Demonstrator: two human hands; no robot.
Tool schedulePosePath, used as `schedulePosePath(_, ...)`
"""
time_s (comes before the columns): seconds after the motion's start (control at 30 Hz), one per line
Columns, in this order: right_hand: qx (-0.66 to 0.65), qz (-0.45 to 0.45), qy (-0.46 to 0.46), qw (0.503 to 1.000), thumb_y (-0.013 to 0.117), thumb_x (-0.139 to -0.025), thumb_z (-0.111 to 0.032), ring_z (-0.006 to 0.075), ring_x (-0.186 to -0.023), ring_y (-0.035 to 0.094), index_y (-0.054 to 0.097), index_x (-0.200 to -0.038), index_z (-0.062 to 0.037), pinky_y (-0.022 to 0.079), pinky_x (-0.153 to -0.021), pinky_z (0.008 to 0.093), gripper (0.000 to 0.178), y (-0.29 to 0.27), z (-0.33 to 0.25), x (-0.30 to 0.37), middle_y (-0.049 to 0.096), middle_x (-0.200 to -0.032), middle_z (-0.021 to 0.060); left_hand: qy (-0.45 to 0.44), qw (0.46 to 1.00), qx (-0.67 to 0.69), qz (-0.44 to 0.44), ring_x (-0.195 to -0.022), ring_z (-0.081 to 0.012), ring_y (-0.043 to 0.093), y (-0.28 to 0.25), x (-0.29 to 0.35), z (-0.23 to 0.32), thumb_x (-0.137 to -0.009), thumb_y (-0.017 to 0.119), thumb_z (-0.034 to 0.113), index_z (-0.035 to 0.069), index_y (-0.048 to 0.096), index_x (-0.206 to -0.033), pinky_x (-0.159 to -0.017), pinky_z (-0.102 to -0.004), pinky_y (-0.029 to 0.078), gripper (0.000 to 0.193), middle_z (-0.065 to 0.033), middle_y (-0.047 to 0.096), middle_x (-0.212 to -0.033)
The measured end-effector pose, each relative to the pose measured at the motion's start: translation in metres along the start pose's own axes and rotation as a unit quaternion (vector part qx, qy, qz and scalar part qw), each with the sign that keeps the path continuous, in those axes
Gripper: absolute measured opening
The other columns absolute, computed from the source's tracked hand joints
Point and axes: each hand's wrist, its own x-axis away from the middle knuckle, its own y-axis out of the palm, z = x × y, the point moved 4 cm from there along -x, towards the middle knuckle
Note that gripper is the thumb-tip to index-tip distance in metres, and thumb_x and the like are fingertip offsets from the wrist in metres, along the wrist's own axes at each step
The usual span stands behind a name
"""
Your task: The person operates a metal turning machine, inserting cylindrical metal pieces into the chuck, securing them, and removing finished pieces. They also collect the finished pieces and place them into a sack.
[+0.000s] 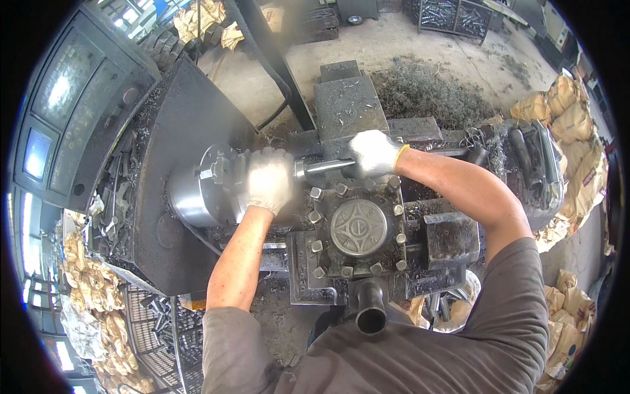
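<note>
I am at a metal lathe, both hands in white knit gloves. My left hand (pixel 269 177) is over the front of the shiny round chuck (pixel 197 187), its fingers smeared by motion. My right hand (pixel 375 154) is closed around the right end of a bright metal rod (pixel 328 166). The rod lies almost level, its thicker collared end pointing at my left hand. Whether that end touches the chuck or the left hand cannot be made out. Just below the rod, towards me, sits the square tool post (pixel 358 226) with bolts round its edge.
A dark sheet-metal guard (pixel 190 118) rises left of the chuck, beside a control cabinet (pixel 85 98). Metal shavings (pixel 426 95) pile up behind the lathe. Crates of metal parts (pixel 453 16) stand far back and at lower left (pixel 174 328). Brown paper sacks (pixel 571 131) are stacked right.
</note>
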Motion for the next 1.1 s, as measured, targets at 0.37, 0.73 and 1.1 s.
schedulePosePath(0.37, -0.028, 0.076, 0.008, 0.997, 0.08, -0.063, -0.029, 0.0418, -0.076, 0.075, 0.079, -0.083, -0.0035, 0.059, -0.071, 0.0488, 0.032, 0.006, -0.004, 0.004, 0.074, -0.079, 0.0227, 0.014, 1.0, -0.018, 0.017, -0.1, -0.0311, 0.067, 0.006, -0.002, -0.002, -0.072, 0.078, 0.032, 0.011, 0.074, -0.092, -0.091, -0.0462, 0.05, 0.029, -0.0094, 0.072, -0.098)
schedulePosePath(0.73, -0.017, 0.063, 0.07, 0.995, 0.076, -0.071, -0.028, 0.0419, -0.088, 0.077, 0.082, -0.092, -0.0064, 0.061, -0.075, 0.0511, 0.03, -0.008, -0.013, 0.004, 0.078, -0.091, 0.0237, 0.024, 0.998, -0.026, 0.054, -0.099, -0.0321, 0.067, 0.004, 0.005, -0.005, -0.072, 0.079, 0.032, 0.011, 0.072, -0.093, -0.089, -0.0462, 0.051, 0.031, -0.0108, 0.071, -0.097)
schedulePosePath(1.1, 0.072, -0.048, 0.246, 0.965, 0.081, -0.076, -0.034, 0.0336, -0.085, 0.078, 0.084, -0.096, -0.0136, 0.062, -0.078, 0.0431, 0.028, -0.032, 0.131, 0.194, 0.078, -0.088, 0.0168, -0.006, 0.999, 0.007, 0.05, -0.101, -0.0339, 0.066, 0.013, 0.004, -0.007, -0.07, 0.089, 0.043, 0.011, 0.073, -0.099, -0.091, -0.0478, 0.051, 0.046, -0.0099, 0.07, -0.1)
